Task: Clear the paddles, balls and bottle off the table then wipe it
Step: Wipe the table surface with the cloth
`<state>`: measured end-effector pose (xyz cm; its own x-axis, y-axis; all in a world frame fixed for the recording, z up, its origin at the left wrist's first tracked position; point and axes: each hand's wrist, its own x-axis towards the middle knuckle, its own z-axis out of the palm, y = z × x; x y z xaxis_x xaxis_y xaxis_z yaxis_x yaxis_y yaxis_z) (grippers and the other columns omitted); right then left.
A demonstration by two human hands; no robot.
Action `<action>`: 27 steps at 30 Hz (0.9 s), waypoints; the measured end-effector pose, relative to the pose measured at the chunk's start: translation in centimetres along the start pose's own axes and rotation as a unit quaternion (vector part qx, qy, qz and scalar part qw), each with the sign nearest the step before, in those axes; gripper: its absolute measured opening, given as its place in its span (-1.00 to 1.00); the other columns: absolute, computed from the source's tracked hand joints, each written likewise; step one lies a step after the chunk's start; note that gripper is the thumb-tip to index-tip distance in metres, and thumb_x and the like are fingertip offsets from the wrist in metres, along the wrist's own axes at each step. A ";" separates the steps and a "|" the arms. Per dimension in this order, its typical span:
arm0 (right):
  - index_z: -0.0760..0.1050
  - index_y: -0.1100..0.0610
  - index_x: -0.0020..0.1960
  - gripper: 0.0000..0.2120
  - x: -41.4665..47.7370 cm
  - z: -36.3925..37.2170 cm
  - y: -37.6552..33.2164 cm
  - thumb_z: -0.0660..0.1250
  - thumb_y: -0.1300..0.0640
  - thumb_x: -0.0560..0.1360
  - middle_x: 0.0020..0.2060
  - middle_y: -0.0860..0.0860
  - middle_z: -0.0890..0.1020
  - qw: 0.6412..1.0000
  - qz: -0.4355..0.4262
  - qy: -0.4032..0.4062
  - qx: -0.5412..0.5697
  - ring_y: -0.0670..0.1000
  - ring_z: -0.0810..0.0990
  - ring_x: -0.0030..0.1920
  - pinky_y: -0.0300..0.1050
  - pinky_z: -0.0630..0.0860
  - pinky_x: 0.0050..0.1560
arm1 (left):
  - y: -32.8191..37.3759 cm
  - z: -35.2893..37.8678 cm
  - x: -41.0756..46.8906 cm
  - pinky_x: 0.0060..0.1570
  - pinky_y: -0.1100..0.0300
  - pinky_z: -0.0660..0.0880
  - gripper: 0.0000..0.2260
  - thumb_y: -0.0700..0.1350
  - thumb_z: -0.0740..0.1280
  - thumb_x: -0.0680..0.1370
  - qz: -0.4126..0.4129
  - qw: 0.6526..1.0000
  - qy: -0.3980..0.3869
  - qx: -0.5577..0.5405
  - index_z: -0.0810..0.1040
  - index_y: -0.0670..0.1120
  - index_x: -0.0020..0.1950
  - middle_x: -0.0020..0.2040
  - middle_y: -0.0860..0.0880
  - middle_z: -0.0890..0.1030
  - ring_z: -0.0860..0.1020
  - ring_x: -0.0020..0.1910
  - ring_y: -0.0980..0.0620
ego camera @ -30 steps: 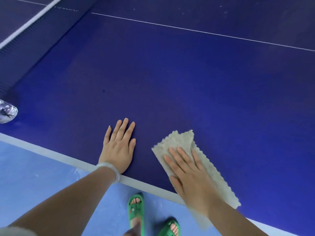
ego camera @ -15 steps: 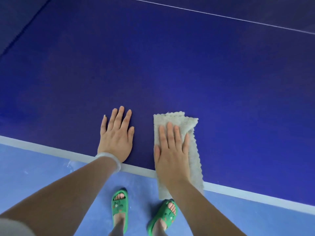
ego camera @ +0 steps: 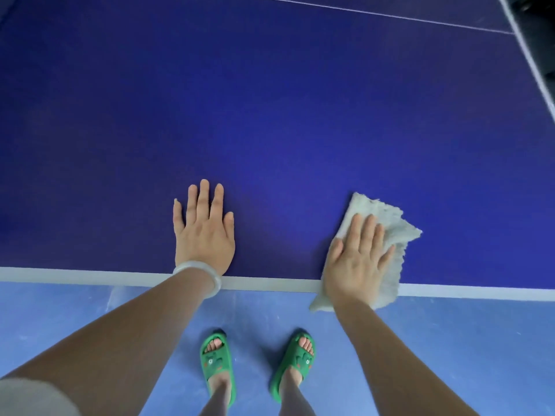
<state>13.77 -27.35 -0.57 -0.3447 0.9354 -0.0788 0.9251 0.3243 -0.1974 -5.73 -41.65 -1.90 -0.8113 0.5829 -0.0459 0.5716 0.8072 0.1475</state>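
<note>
Left hand (ego camera: 204,232) flat on table (ego camera: 270,100), fingers straight and slightly spread, nothing held; heel near the white edge stripe (ego camera: 60,273). Pale bracelet (ego camera: 198,276) on that wrist. Right hand (ego camera: 357,262) apart to the right, palm down, fingers straight, pressing a pale cloth (ego camera: 390,232) on the table's near edge. Cloth's far end shows past the fingertips; near end overhangs the stripe. Below: green sandals (ego camera: 214,358) on blue floor (ego camera: 450,340).

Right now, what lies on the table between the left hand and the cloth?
Only bare blue table between the left hand and the cloth, per the head view.
</note>
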 end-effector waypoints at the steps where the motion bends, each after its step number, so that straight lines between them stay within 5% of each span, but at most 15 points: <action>1: -0.06 0.04 0.62 -0.41 -1.5 0.8 -2.5 -0.13 -0.08 0.62 0.60 0.03 -0.04 0.999 -0.048 -0.011 -0.013 0.08 -0.10 0.59 0.24 -0.18 0.53 | 0.0 0.0 0.0 0.54 -0.13 -0.11 -0.49 0.08 -0.13 0.66 0.001 1.000 0.001 -0.003 0.04 -0.02 0.61 0.61 -0.06 0.05 -0.03 0.59 -0.07; 5: -0.20 0.03 0.61 -0.42 -4.5 3.1 -8.9 -0.16 -0.09 0.64 0.59 0.04 -0.16 0.983 -0.173 -0.051 -0.032 0.08 -0.20 0.59 0.25 -0.26 0.52 | -0.1 -0.2 -0.1 0.54 -0.12 -0.13 -0.50 0.07 -0.08 0.67 0.005 1.000 0.002 -0.018 0.06 -0.03 0.60 0.61 -0.07 0.06 -0.02 0.59 -0.07; 9: -0.11 -0.02 0.61 -0.43 -3.3 2.6 -7.1 -0.12 -0.10 0.63 0.60 -0.03 -0.08 0.966 -0.243 -0.063 -0.056 0.03 -0.15 0.59 0.21 -0.21 0.54 | -0.7 -1.2 0.0 0.54 -0.05 -0.20 -0.52 0.03 0.01 0.67 0.029 0.997 -0.022 -0.061 0.11 -0.03 0.59 0.61 -0.05 0.05 -0.05 0.59 -0.04; 13: -0.08 -0.05 0.61 -0.43 -1.6 2.0 -4.1 -0.15 -0.10 0.62 0.60 -0.06 -0.03 0.989 -0.135 -0.034 -0.045 0.00 -0.11 0.59 0.19 -0.19 0.54 | -5.6 -2.9 -0.3 0.54 0.05 -0.21 -0.55 -0.01 0.08 0.67 0.074 0.989 -0.022 -0.129 0.20 -0.04 0.57 0.61 -0.04 0.07 -0.04 0.59 -0.01; 18: -0.09 0.03 0.62 -0.42 -3.2 2.8 -8.6 -0.17 -0.07 0.62 0.60 0.02 -0.03 0.998 -0.050 -0.016 -0.017 0.08 -0.10 0.59 0.25 -0.18 0.53 | -16.2 -4.3 -0.3 0.53 -0.04 -0.21 -0.46 0.10 0.09 0.65 -0.103 0.992 -0.003 -0.067 0.10 -0.04 0.60 0.62 -0.09 -0.03 -0.11 0.59 -0.05; 22: -0.11 0.06 0.61 -0.44 -6.7 4.5 -15.7 -0.13 -0.05 0.65 0.60 0.06 -0.05 0.970 -0.234 -0.037 -0.061 0.11 -0.10 0.59 0.27 -0.16 0.53 | -20.4 -3.7 -0.8 0.53 -0.09 -0.23 -0.42 0.21 -0.04 0.64 -0.166 0.985 -0.037 -0.033 -0.09 0.08 0.61 0.62 -0.04 -0.14 -0.19 0.59 -0.04; 27: 0.05 0.04 0.60 -0.43 -6.9 5.0 -19.2 -0.11 -0.08 0.63 0.59 0.01 0.08 0.872 -0.472 -0.087 -0.100 0.07 0.00 0.59 0.26 0.01 0.52 | -21.0 -2.9 -0.6 0.52 -0.10 -0.25 -0.42 0.22 -0.20 0.61 -0.157 0.986 -0.054 0.020 -0.29 0.09 0.58 0.61 -0.04 -0.23 -0.25 0.57 -0.06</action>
<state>-2.45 -40.71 -1.11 -0.9701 0.2090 -0.1235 0.2197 0.9722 -0.0807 -17.62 -59.26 -2.13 -0.9323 0.3091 -0.1878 0.3011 0.9510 0.0704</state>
